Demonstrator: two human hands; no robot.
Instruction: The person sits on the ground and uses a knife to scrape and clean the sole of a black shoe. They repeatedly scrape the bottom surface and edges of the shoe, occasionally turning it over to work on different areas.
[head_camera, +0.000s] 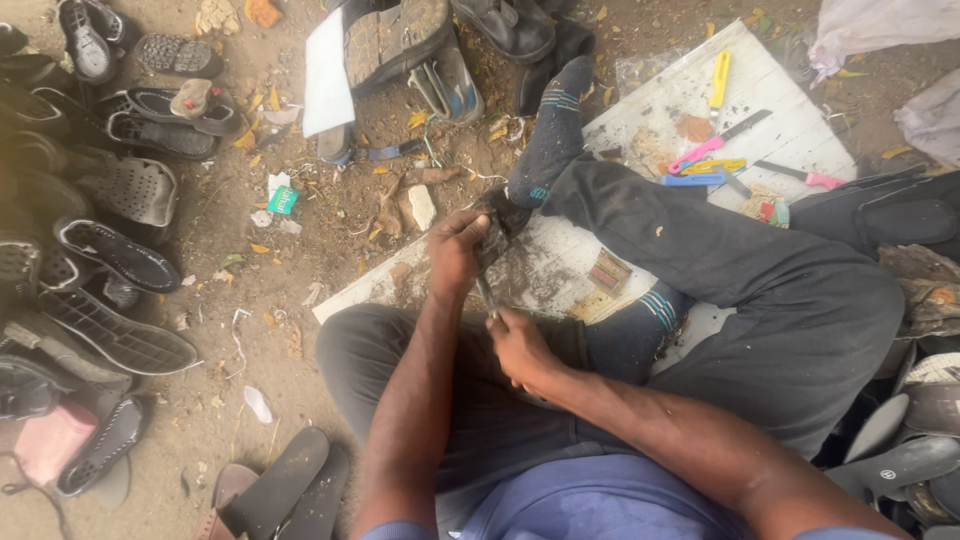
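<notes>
— Two hands are working on one dark piece, probably a shoe part, at the middle of the view. The left hand (458, 252) is clenching around the dark shoe piece (497, 228), and the right hand (520, 348) is pinching a thin tool (487, 292) that is rising toward it from six o'clock.

— Where is the piece sitting?

— It is hanging just above the near edge of the white board (790, 120), touching the person's socked foot (552, 135) at its one o'clock.

— How far along does the work seem?

— Midway, as a guess. The tool is touching the piece, so the repair looks to be in hand rather than finished; what exactly is being done is too small to tell. The cutters and knives (712, 158) are lying untouched at two o'clock on the board, well apart from the hands.

— And what is waiting?

— Many worn shoes and sandals (120, 200) are lying on the dirt ground (330, 210) at nine o'clock, seemingly unattended.
</notes>
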